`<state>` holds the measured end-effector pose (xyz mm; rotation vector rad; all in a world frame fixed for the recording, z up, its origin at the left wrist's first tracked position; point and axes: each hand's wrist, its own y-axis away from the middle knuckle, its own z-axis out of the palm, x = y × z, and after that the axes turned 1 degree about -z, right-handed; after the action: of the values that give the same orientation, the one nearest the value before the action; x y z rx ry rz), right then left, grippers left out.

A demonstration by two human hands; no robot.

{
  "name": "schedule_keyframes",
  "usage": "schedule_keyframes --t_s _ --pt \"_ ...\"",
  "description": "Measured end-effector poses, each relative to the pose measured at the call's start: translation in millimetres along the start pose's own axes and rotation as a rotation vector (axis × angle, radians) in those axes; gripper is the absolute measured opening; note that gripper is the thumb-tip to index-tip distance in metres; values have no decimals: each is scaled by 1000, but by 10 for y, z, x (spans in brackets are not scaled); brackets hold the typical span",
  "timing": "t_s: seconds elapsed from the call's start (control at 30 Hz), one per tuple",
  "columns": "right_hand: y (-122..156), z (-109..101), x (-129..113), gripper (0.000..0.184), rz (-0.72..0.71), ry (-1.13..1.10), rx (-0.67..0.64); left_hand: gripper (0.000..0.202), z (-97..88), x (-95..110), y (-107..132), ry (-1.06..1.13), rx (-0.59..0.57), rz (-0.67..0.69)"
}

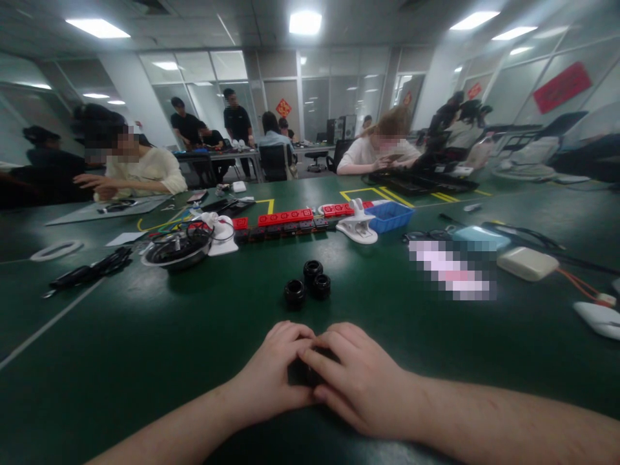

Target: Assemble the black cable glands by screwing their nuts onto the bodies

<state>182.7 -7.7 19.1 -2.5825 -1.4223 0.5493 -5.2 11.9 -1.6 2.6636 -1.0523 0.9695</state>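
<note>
My left hand (271, 378) and my right hand (356, 381) rest together on the green table (145, 349) near its front edge. Both have their fingers curled round a small black part (310, 369) held between them; most of it is hidden by the fingers. Three black ring-shaped parts (309, 283) stand in a cluster a little beyond my hands, apart from them.
Farther back lie a row of red and black blocks (285, 223), a white clamp (357, 226), a blue tray (390, 215), a round black and silver unit (177, 248) and black cables (90, 271). White devices (527, 263) lie at the right. Several people sit at tables beyond.
</note>
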Motion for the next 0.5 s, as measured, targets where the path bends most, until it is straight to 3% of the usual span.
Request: schedule_keyframes --t_s 0.27,0.4,0.5 --pt "-15 27 52 44 -23 -46 25 41 36 -48 7 -39 -20 -15" --pt "-3 -224 43 49 7 -155 233 47 25 -64 11 -47 -6 -1" --pt "185 -268 -84 44 190 -377 379 46 3 -61 11 -49 -17 -2"
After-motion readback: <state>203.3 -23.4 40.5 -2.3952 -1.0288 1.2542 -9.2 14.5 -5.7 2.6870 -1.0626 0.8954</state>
